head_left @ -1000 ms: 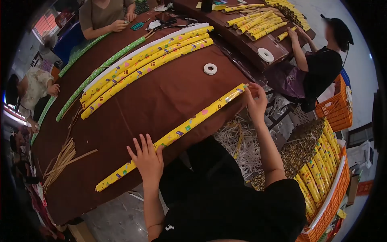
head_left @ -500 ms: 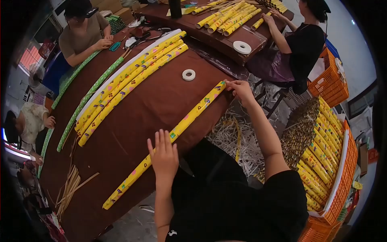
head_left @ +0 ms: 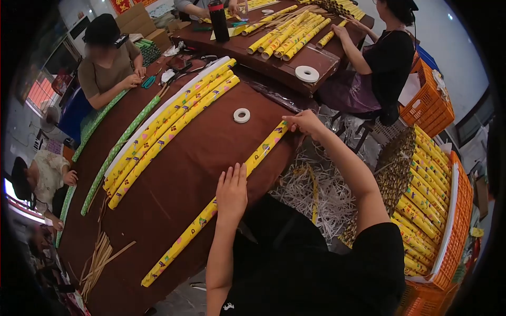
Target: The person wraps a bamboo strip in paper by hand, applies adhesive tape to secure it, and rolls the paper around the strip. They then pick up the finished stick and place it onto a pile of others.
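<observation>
A long yellow patterned paper roll (head_left: 182, 244) lies diagonally near the front edge of the brown table (head_left: 158, 210). My left hand (head_left: 232, 194) rests flat across its middle, with the fingers stretched out. At the roll's upper right end, my right hand (head_left: 304, 124) pinches the tip between thumb and fingers. Beyond the roll sits a white tape ring (head_left: 241, 115). Several more yellow rolls (head_left: 171, 131) lie side by side further left, along a white sheet edge, with a green roll (head_left: 118, 152) beside them.
Orange crate (head_left: 445, 253) full of yellow rolls at right; shredded paper (head_left: 321, 195) on the floor. Thin brown strips (head_left: 100, 263) lie front left. Co-workers sit at left and beyond; one person (head_left: 387, 68) works at the back table (head_left: 263, 55), which holds rolls and another tape ring (head_left: 307, 73).
The view has tilted up and shifted. My left hand is further up along the roll, nearer my right hand, which still pinches the end.
</observation>
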Available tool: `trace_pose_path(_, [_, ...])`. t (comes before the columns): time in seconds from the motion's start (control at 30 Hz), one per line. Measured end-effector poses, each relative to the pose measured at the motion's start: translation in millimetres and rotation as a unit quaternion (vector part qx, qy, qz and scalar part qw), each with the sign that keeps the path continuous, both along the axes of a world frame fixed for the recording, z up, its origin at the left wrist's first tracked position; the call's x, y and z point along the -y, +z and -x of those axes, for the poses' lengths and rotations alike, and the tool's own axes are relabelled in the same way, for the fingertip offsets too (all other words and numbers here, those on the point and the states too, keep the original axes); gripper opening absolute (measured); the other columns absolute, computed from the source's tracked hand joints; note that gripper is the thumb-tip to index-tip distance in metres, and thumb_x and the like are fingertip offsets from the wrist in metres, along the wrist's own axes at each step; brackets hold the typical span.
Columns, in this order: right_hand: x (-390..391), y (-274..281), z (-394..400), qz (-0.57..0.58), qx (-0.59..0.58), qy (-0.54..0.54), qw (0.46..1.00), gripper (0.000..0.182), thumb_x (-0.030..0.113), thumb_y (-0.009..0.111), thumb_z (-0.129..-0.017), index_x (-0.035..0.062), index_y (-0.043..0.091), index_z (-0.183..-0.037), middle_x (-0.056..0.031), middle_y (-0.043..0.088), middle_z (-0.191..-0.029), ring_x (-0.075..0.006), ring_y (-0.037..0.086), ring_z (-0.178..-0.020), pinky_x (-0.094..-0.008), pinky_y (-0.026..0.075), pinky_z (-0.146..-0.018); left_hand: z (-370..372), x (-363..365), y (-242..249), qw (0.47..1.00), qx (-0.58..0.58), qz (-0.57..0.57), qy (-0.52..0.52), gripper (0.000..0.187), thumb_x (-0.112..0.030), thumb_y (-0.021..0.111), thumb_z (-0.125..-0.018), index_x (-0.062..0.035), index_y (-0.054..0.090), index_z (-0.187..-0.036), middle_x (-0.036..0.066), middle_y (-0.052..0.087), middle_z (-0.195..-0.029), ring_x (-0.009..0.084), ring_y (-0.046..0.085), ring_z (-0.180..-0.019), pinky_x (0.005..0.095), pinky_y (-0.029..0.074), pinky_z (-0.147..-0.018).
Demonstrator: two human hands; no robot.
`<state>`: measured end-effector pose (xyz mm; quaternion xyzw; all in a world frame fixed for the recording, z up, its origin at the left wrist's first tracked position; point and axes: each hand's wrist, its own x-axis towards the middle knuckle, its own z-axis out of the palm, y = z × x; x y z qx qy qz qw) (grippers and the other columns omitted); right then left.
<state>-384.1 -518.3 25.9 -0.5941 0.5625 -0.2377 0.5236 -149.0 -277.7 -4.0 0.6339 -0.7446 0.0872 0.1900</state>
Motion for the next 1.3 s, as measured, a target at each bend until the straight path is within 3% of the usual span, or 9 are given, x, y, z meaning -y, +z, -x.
trace_pose_path(0.37, [-0.3, 6.9, -7.7, -0.017, 0.019, 0.007, 1.000, 0.029, 0.030, 0.078, -0.079, 0.0013, 0.073, -0.077, -0.0018, 0.063, -0.063, -0.0058, 0.040, -0.044, -0.0220, 0.029, -0.039, 1.5, 9.7, 5.3, 0.999, -0.023, 0.023, -0.013, 0.042, -0.016, 0.057, -0.092, 0.0023, 0.054, -0.130, 0.020, 0.059, -0.131, 0.0315, 0.056, -0.123, 0.0433, 0.038, -0.109])
trace_pose_path(0.5, [0.4, 5.9, -9.0, -0.034, 0.011, 0.004, 0.999, 0.024, 0.025, 0.074, -0.084, 0.0021, 0.072, -0.078, -0.0016, 0.065, -0.067, -0.0046, 0.043, -0.045, -0.0201, 0.028, -0.039, 3.8, 16.4, 4.4, 0.998, -0.049, 0.025, -0.022, 0.043, -0.015, 0.058, -0.092, 0.0022, 0.053, -0.131, 0.021, 0.059, -0.131, 0.0319, 0.056, -0.122, 0.0425, 0.038, -0.109])
trace_pose_path(0.97, [1.8, -4.2, 3.3, -0.044, 0.095, 0.019, 0.994, 0.018, 0.019, 0.071, -0.084, 0.0011, 0.072, -0.082, -0.0017, 0.063, -0.066, -0.0068, 0.052, -0.053, -0.0212, 0.035, -0.044, 3.1, 18.1, -2.3, 0.998, -0.042, -0.028, -0.029, 0.046, -0.013, 0.050, -0.097, 0.0001, 0.045, -0.141, 0.020, 0.052, -0.140, 0.0376, 0.050, -0.129, 0.0440, 0.040, -0.108])
trace_pose_path(1.03, [0.8, -5.8, 4.6, 0.047, 0.005, 0.059, 0.997, 0.019, 0.020, 0.070, -0.084, 0.0014, 0.072, -0.081, -0.0017, 0.063, -0.066, -0.0074, 0.054, -0.054, -0.0220, 0.037, -0.044, 2.7, 17.8, -1.7, 0.998, -0.039, -0.031, -0.031, 0.045, -0.013, 0.050, -0.098, 0.0001, 0.044, -0.141, 0.020, 0.052, -0.140, 0.0379, 0.050, -0.129, 0.0441, 0.040, -0.108])
trace_pose_path(1.3, [2.5, -20.5, 10.4, 0.091, -0.022, 0.080, 0.992, 0.028, 0.027, 0.071, -0.084, 0.0003, 0.069, -0.076, -0.0027, 0.061, -0.062, -0.0093, 0.056, -0.055, -0.0257, 0.042, -0.046, 0.2, 17.0, -8.2, 0.999, 0.030, -0.006, -0.038, 0.046, -0.010, 0.047, -0.096, -0.0004, 0.045, -0.141, 0.019, 0.051, -0.142, 0.0359, 0.050, -0.130, 0.0436, 0.040, -0.109])
